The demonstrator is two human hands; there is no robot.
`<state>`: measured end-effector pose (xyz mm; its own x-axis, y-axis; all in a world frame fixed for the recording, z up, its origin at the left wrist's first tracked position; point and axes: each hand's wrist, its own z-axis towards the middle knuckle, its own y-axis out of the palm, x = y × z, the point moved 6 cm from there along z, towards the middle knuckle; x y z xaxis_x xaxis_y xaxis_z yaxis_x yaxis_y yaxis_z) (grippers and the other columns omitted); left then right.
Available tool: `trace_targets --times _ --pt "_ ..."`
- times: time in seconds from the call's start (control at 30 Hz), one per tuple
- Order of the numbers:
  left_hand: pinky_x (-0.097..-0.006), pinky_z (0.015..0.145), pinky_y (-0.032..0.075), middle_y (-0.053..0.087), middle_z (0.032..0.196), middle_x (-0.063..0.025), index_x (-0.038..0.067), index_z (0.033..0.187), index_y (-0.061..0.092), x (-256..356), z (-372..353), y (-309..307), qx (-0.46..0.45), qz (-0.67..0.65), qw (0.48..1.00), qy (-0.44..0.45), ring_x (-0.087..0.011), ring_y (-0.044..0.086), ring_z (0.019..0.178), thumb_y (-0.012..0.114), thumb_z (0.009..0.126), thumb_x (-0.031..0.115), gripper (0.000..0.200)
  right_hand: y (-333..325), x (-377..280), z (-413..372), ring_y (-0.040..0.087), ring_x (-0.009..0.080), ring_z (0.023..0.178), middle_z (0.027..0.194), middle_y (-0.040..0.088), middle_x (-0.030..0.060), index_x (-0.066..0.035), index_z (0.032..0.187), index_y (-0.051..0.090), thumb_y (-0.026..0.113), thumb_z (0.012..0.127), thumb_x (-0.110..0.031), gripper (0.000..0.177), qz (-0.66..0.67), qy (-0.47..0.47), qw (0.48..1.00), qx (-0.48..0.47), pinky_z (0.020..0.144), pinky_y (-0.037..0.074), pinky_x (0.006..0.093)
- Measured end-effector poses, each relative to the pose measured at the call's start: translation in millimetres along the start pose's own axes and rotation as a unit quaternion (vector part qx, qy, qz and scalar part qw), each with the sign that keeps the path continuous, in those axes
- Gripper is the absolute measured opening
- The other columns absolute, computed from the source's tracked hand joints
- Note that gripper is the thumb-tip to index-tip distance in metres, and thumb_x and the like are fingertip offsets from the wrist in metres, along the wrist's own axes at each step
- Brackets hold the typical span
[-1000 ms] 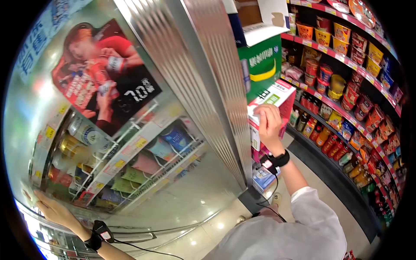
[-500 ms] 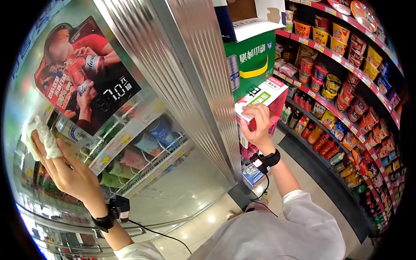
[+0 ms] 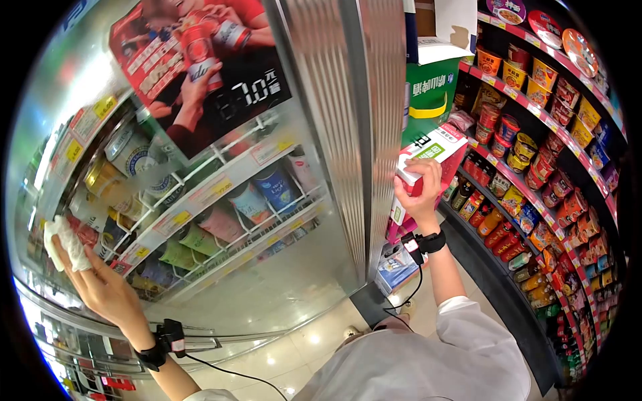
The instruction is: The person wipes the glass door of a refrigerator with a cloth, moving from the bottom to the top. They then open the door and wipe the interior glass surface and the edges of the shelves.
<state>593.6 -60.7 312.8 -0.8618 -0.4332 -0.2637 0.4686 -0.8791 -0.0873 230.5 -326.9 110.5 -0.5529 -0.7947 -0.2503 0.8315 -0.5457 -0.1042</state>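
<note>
My left hand (image 3: 103, 287) presses a crumpled white cloth (image 3: 67, 244) with its fingers against the glass door (image 3: 254, 311) of a drinks cooler, low at the left side. Behind the glass, cans (image 3: 130, 157) stand on wire-fronted shelves close to that hand. My right hand (image 3: 421, 190) is bent round the near corner of a pink-and-white carton (image 3: 438, 144), thumb on one side and fingers on top. The carton sits on a stack beside the cooler's ribbed metal frame (image 3: 341, 134).
A red-and-black poster (image 3: 207, 73) covers the upper door. A green beer box (image 3: 428, 93) stands behind the carton, and a blue-and-white pack (image 3: 398, 267) lies near the floor. Curved shelves (image 3: 535, 174) of cup noodles and bottles line the right. Cables trail from both wrist straps.
The view has shifted left, so poster and cooler appear farther right. My left hand with the cloth has slid lower across the glass. My right hand stays at the carton's corner.
</note>
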Motion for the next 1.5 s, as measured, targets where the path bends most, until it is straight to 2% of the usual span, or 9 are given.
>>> trace_targets --times 0.33,0.47,0.6,0.9,0.97,1.13,1.27,1.4,1.5 --pt "-0.037 0.078 0.045 0.055 0.12 -0.0191 -0.005 0.115 0.055 -176 -78 -30 -0.081 0.078 0.974 -0.196 -0.0341 0.057 0.1 0.046 0.096 0.015 0.029 -16 -39 -2 0.05 0.0289 0.091 0.095 0.054 0.0105 -0.004 0.093 0.051 0.078 0.065 -0.015 0.041 -0.008 0.098 0.995 -0.03 0.081 0.039 0.0382" --pt "-0.0357 0.066 0.045 0.058 0.093 -0.0174 -0.006 0.11 0.057 -152 -72 -35 -0.028 0.086 0.991 -0.098 -0.0301 0.058 0.076 0.046 0.096 0.016 0.028 -17 -81 -15 0.05 0.0277 0.09 0.095 0.053 0.0093 -0.006 0.094 0.053 0.075 0.064 -0.011 0.038 0.019 0.044 0.996 -0.071 0.08 0.04 0.0366" --pt "-0.0363 0.066 0.046 0.06 0.088 -0.0182 -0.005 0.107 0.058 -155 -74 -31 -0.03 0.095 0.979 -0.18 -0.029 0.058 0.074 0.048 0.096 0.023 0.032 -12 -100 -23 0.051 0.0252 0.089 0.096 0.053 0.0065 -0.009 0.093 0.054 0.075 0.063 -0.011 0.037 0.004 -0.037 0.993 -0.114 0.078 0.04 0.0362" --pt "-0.0351 0.077 0.049 0.06 0.11 -0.0209 -0.002 0.123 0.05 -130 -60 -17 -0.036 0.069 0.921 -0.381 -0.0252 0.06 0.086 0.044 0.097 0.029 0.041 -23 -84 -5 0.052 0.0237 0.091 0.098 0.054 0.0035 -0.013 0.091 0.056 0.073 0.061 -0.011 0.034 0.013 -0.068 0.994 -0.086 0.08 0.042 0.0377" --pt "-0.0363 0.086 0.043 0.057 0.116 -0.0239 -0.008 0.121 0.049 -117 -51 -9 -0.05 0.074 0.943 -0.32 -0.03 0.056 0.098 0.045 0.097 0.025 0.041 -26 -61 -3 0.051 0.0279 0.094 0.1 0.054 0.0089 -0.008 0.095 0.054 0.069 0.064 -0.009 0.034 -0.005 -0.044 0.996 -0.078 0.083 0.04 0.0399" --pt "-0.0371 0.094 0.04 0.046 0.131 -0.0199 0.004 0.134 0.041 37 25 13 0.042 -0.04 0.987 -0.148 -0.0308 0.05 0.115 0.044 0.094 0.015 0.041 -9 -11 6 0.049 0.0341 0.107 0.112 0.054 0.0162 0.0 0.109 0.053 0.054 0.08 -0.01 0.031 -0.007 0.063 0.992 -0.112 0.095 0.034 0.0456" --pt "-0.0481 0.101 0.036 0.048 0.126 -0.0221 0.006 0.127 0.051 144 46 36 0.006 -0.036 0.997 0.064 -0.0421 0.048 0.115 0.049 0.081 0.003 0.046 -1 -3 -1 0.05 0.033 0.106 0.111 0.056 0.0151 0.0 0.109 0.053 0.049 0.084 -0.015 0.029 -0.058 -0.024 0.991 -0.119 0.097 0.031 0.0457" --pt "-0.0518 0.1 0.037 0.054 0.114 -0.0234 0.004 0.114 0.06 203 18 54 -0.076 -0.13 0.978 0.146 -0.0394 0.053 0.108 0.054 0.077 0.008 0.038 7 6 -11 0.05 0.0324 0.104 0.108 0.057 0.0143 0.001 0.103 0.054 0.044 0.086 -0.017 0.027 -0.05 -0.03 0.996 -0.07 0.096 0.031 0.046" --pt "-0.0425 0.102 0.039 0.06 0.098 -0.0132 0.001 0.091 0.061 228 -6 56 -0.113 -0.179 0.952 0.22 -0.0275 0.054 0.108 0.055 0.074 0.013 0.021 8 7 -13 0.051 0.0323 0.102 0.105 0.057 0.0142 0.0 0.101 0.055 0.044 0.086 -0.018 0.026 -0.046 -0.027 0.997 -0.051 0.095 0.032 0.0457"
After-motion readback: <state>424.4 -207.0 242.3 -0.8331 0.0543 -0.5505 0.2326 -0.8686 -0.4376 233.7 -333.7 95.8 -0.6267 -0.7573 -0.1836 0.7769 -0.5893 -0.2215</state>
